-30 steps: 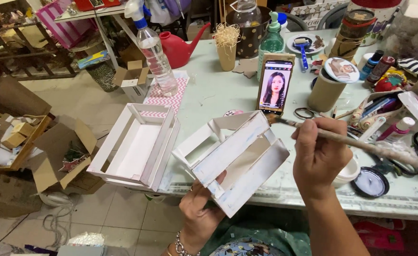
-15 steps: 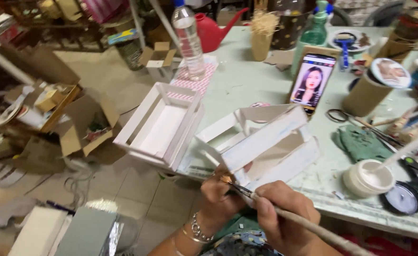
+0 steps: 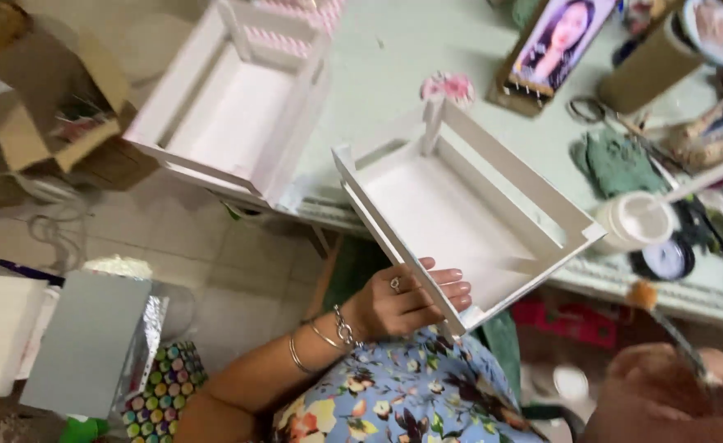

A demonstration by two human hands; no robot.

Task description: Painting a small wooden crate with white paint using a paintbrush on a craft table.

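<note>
L hand [image 3: 402, 302] grips the near edge of a white wooden crate [image 3: 468, 217], tilted over the counter [image 3: 378, 74] edge. R hand [image 3: 673, 402], blurred, is clenched on a paintbrush [image 3: 665, 328], held clear of the crate.

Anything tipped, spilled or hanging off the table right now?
Yes: the second white crate juts past the table edge over the floor. The left hand holds the other crate tilted; the right hand holds a brush. No spill visible.

Pale green tabletop [image 3: 378, 66], paint-smeared along its near edge. On it: white slatted wooden crate [image 3: 234, 107] overhanging the edge, propped phone [image 3: 554, 41], cardboard tube [image 3: 653, 61], steel scissors [image 3: 591, 111], crumpled green cloth [image 3: 620, 164], open white paint pot [image 3: 636, 221].
</note>
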